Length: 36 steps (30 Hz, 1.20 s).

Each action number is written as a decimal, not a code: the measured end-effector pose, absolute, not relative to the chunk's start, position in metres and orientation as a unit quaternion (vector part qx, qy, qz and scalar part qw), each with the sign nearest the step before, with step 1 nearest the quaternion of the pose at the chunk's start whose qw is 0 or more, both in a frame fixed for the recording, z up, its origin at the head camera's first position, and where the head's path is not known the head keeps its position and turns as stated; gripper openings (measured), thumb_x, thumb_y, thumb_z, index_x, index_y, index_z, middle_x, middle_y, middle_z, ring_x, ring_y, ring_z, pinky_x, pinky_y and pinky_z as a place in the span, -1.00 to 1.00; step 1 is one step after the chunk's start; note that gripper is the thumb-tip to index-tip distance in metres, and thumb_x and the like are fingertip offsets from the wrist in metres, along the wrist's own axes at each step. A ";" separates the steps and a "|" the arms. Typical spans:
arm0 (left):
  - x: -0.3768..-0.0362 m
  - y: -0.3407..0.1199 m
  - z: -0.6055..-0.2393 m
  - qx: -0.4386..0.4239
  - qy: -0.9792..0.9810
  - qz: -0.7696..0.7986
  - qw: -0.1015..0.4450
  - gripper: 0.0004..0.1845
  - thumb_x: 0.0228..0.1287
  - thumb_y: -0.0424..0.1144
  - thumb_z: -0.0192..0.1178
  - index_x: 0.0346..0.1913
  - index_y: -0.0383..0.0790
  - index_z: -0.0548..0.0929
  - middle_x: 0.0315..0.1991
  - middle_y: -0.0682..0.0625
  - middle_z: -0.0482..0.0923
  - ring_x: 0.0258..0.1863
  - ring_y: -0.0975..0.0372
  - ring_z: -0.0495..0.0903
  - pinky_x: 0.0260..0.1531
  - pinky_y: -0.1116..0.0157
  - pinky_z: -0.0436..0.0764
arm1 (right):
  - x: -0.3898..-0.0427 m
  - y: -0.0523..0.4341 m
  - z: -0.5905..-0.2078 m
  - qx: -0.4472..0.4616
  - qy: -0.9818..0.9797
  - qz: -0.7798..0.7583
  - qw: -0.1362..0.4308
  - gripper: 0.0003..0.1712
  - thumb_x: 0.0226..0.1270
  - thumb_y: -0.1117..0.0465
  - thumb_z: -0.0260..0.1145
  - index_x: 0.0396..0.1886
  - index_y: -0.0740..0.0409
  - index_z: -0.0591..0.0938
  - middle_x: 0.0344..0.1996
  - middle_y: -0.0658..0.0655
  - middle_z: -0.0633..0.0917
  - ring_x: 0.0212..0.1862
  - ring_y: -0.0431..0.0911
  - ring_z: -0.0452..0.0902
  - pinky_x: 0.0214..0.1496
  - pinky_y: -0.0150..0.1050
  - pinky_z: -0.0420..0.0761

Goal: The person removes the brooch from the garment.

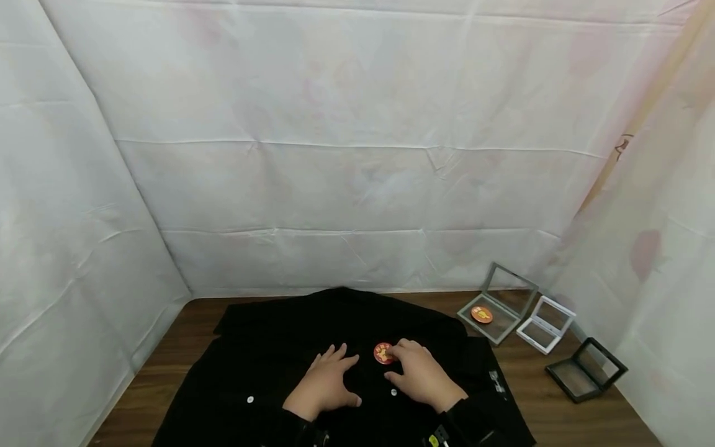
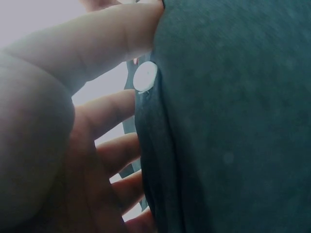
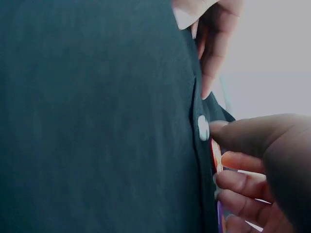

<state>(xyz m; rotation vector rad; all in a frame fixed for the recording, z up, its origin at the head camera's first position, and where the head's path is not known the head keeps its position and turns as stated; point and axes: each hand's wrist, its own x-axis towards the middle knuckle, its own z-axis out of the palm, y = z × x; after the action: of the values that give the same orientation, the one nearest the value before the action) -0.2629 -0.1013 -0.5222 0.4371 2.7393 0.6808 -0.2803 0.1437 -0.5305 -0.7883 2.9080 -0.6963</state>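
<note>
A black shirt (image 1: 262,347) with white buttons lies spread on the table. On it sits a round red badge (image 1: 383,353) with a yellow pattern. My right hand (image 1: 418,375) touches the badge's right edge with its fingertips, the thumb apart from it on the cloth. In the right wrist view the badge (image 3: 216,154) shows edge-on beside the fingers, near a white button (image 3: 203,127). To the left, my left hand (image 1: 326,382) rests on the shirt with fingers spread. A white button (image 2: 146,76) lies between its thumb and forefinger in the left wrist view.
At the right stand open hinged cases: a grey one (image 1: 507,329) holding an orange badge (image 1: 481,315), a white one (image 1: 546,325) and a black one (image 1: 586,370). Pale cloth (image 1: 335,186) hangs behind and at both sides of the wooden table (image 1: 553,410).
</note>
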 end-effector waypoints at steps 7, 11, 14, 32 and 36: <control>-0.262 -0.108 -0.516 0.144 0.951 0.231 0.144 -0.14 0.01 0.04 0.60 0.41 -0.13 0.56 0.53 -0.26 0.25 0.53 -0.25 0.12 0.44 -0.32 0.07 | -0.293 0.134 -0.515 -0.283 0.947 -0.151 0.026 -0.54 0.30 0.04 0.52 0.11 0.15 0.72 -0.18 -0.01 0.61 -0.17 -0.13 0.56 -0.06 -0.08 0.61; -0.261 -0.109 -0.516 0.141 0.949 0.239 0.148 -0.13 -0.01 0.02 0.61 0.41 -0.15 0.57 0.53 -0.27 0.25 0.53 -0.27 0.12 0.43 -0.34 0.06 | -0.298 0.130 -0.509 -0.298 0.946 -0.124 0.019 -0.60 0.30 0.04 0.53 0.04 0.14 0.74 -0.20 0.00 0.60 -0.21 -0.12 0.56 -0.09 -0.09 0.62; -0.262 -0.109 -0.517 0.142 0.947 0.247 0.150 -0.13 -0.02 0.01 0.62 0.41 -0.16 0.57 0.53 -0.28 0.25 0.53 -0.27 0.10 0.43 -0.35 0.05 | -0.302 0.127 -0.507 -0.312 0.945 -0.099 0.011 -0.65 0.29 0.04 0.53 -0.02 0.12 0.75 -0.24 -0.02 0.58 -0.25 -0.16 0.54 -0.13 -0.13 0.61; -0.266 -0.104 -0.523 0.149 0.942 0.261 0.152 -0.11 -0.03 0.01 0.63 0.42 -0.14 0.56 0.54 -0.26 0.23 0.55 -0.24 0.07 0.45 -0.33 0.02 | -0.309 0.129 -0.499 -0.336 0.940 -0.054 0.011 -0.85 0.36 0.18 0.42 -0.12 0.06 0.76 -0.33 -0.07 0.53 -0.36 -0.20 0.48 -0.20 -0.17 0.61; -0.266 -0.104 -0.525 0.150 0.941 0.262 0.154 -0.12 -0.02 0.00 0.63 0.42 -0.14 0.56 0.54 -0.26 0.23 0.55 -0.24 0.07 0.45 -0.33 0.02 | -0.310 0.133 -0.498 -0.340 0.937 -0.080 0.016 -0.85 0.43 0.14 0.40 -0.09 0.05 0.77 -0.31 -0.07 0.56 -0.33 -0.21 0.50 -0.17 -0.17 0.61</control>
<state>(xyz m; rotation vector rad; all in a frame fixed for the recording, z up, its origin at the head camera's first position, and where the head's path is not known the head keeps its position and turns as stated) -0.2658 -0.1036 -0.5246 0.4293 2.6970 0.7520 -0.3095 0.1327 -0.4985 -1.0559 2.9134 -0.2475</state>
